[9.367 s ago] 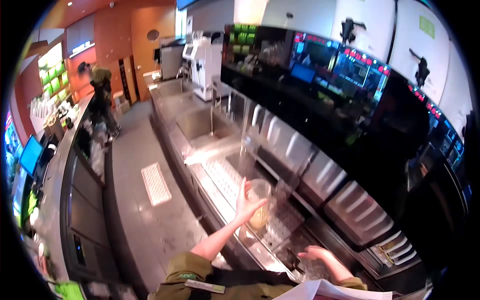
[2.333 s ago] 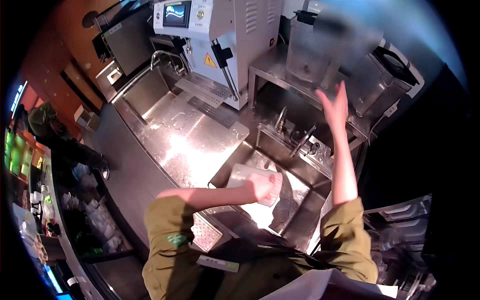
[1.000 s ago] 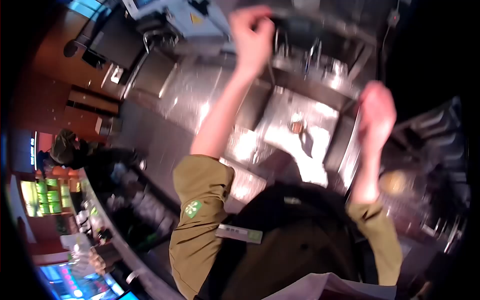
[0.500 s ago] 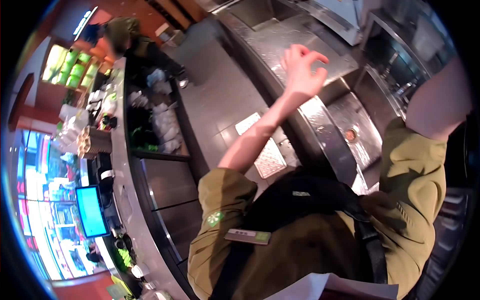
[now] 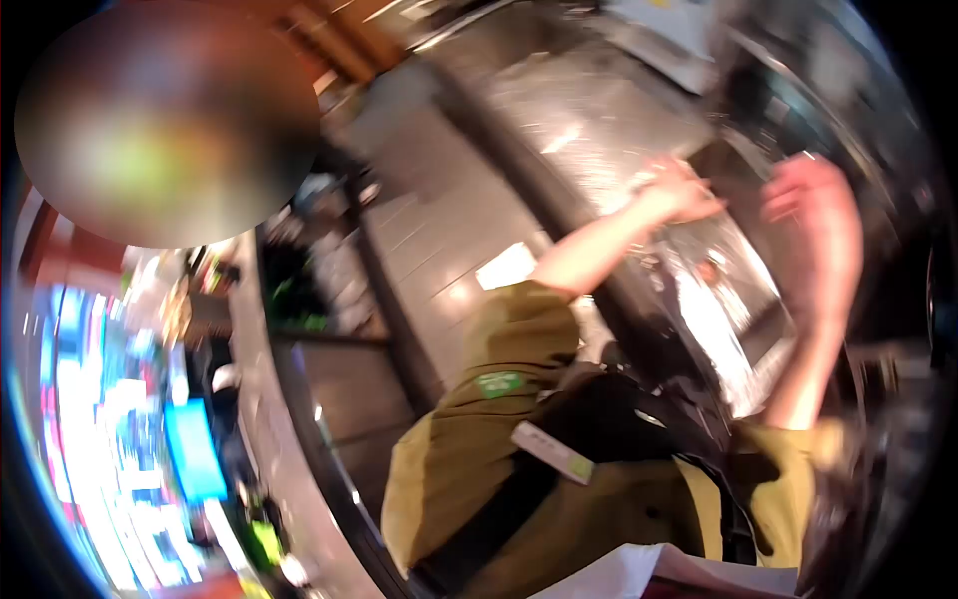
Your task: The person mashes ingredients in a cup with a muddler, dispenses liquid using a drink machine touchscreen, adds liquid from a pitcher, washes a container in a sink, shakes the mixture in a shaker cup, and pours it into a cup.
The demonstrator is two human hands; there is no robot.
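Note:
My left hand (image 5: 681,192) is above the near edge of a metal sink (image 5: 736,292), its fingers loosely apart and blurred. No object shows in it. Opposite it, my right hand (image 5: 813,190) hangs over the far side of the sink, the forearm rising from the lower right. Its fingers bend inward and are smeared by motion, so I cannot tell whether they are closed. The two hands are apart from each other. Beyond my left hand stretches a shiny steel counter (image 5: 559,110).
A white box-like appliance (image 5: 667,38) stands at the counter's far end. Across the tiled floor (image 5: 429,200) runs another counter (image 5: 274,399) with a lit blue screen (image 5: 197,451) and white bags (image 5: 339,280) on a shelf below. A blurred patch covers the upper left.
My left hand has moved right and down, from above the counter to the sink edge. My right hand has come into view over the sink. The view has shifted and blurred.

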